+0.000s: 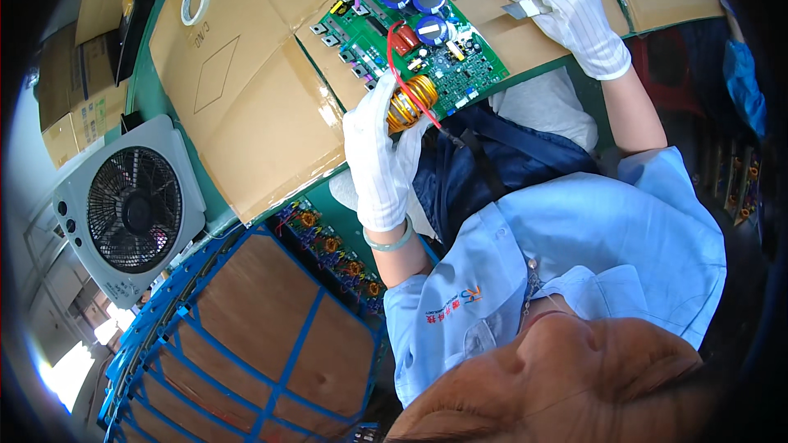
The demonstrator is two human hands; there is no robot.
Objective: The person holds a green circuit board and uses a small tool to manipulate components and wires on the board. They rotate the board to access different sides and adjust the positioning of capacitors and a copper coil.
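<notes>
A green circuit board [460, 74] lies tilted on the cardboard-covered table, with several blue capacitors [430, 0] at its far end. At its near left corner sits a copper-wound toroid coil [412, 104]. My left hand [382, 156], in a white striped glove, is closed round this coil at the board's edge; some fingertips are hidden behind it. A red wire [394, 66] arches from the board across the coil toward my lap. To the right, apart from the board, my gloved right hand [570, 16] pinches a short flat metal blade [524, 8] just above the cardboard.
A roll of white tape [195, 2] lies at the far left of the cardboard [246, 107]. Left of the table stands a grey box fan [135, 205]. Below the table edge are several boards with coils [332, 246] and a blue-framed brown rack [246, 336].
</notes>
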